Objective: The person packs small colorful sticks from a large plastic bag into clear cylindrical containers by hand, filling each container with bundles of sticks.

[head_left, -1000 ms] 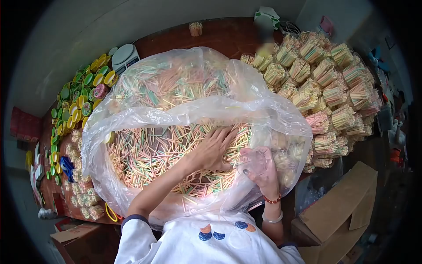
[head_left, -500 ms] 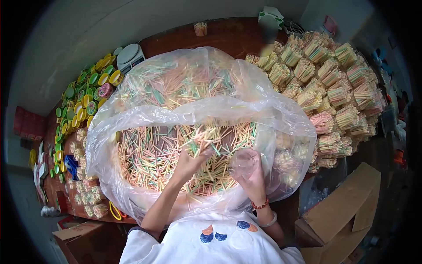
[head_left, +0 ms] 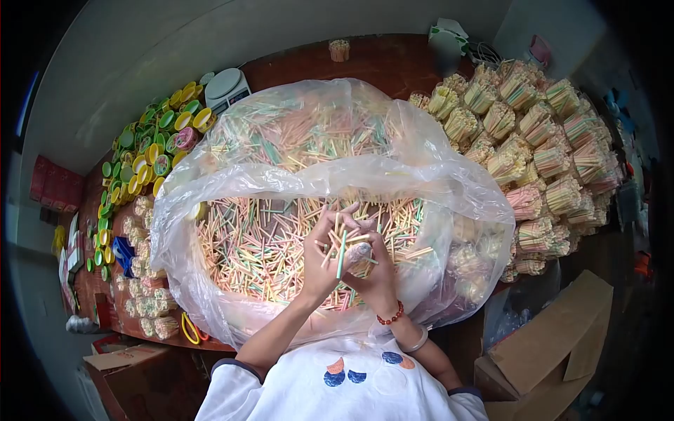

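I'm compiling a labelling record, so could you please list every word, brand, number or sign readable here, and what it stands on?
No text can be read anywhere in this view.
Scale: any panel markings are too small to read.
Green-and-white carton: any print is too blurred to read.
White shirt: coloured shapes, no readable letters.

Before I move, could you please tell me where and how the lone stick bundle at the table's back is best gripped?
Grip the lone stick bundle around its sides, probably from above: it stands upright, apart, behind the plastic bag.
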`<action>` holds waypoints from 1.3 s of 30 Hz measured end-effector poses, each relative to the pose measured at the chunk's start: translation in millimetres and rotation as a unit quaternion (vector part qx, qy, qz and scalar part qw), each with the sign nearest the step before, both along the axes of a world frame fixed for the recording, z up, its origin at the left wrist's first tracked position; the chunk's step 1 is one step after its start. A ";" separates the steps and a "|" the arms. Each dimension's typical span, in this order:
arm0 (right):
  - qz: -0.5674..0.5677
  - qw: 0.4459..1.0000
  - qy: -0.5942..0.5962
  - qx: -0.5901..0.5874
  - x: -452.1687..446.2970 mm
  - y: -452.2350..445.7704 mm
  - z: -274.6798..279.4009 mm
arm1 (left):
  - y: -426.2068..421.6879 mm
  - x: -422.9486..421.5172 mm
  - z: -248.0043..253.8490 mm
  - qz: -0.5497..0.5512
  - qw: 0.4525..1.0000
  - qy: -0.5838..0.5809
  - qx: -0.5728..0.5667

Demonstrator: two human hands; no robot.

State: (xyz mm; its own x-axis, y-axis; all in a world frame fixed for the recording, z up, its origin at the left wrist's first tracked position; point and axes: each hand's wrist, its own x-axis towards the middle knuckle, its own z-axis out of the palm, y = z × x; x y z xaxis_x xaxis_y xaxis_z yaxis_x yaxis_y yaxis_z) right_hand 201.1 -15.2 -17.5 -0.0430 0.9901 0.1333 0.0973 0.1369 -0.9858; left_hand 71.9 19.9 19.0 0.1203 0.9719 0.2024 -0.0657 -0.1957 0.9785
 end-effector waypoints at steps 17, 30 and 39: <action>-0.033 0.988 0.135 -0.061 59.9 14.3 -17.6 | 36.1 -62.5 -6.6 -0.281 0.722 0.620 0.126; -0.012 0.963 0.246 -0.109 48.6 19.0 -33.4 | 21.4 -64.1 -34.8 -0.083 0.934 0.344 -0.041; 0.088 0.982 0.139 -0.090 10.1 22.8 -2.5 | 0.7 -18.1 0.9 0.058 0.967 -0.213 -0.126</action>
State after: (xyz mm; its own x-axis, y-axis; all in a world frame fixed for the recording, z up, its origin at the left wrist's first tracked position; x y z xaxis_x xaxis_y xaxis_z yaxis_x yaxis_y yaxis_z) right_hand 211.2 7.5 -19.9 -0.2026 0.9792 -0.0130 -0.1881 -0.0520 -0.9808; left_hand 53.8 20.5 19.9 -0.0352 0.9987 -0.0356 -0.4655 0.0151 0.8849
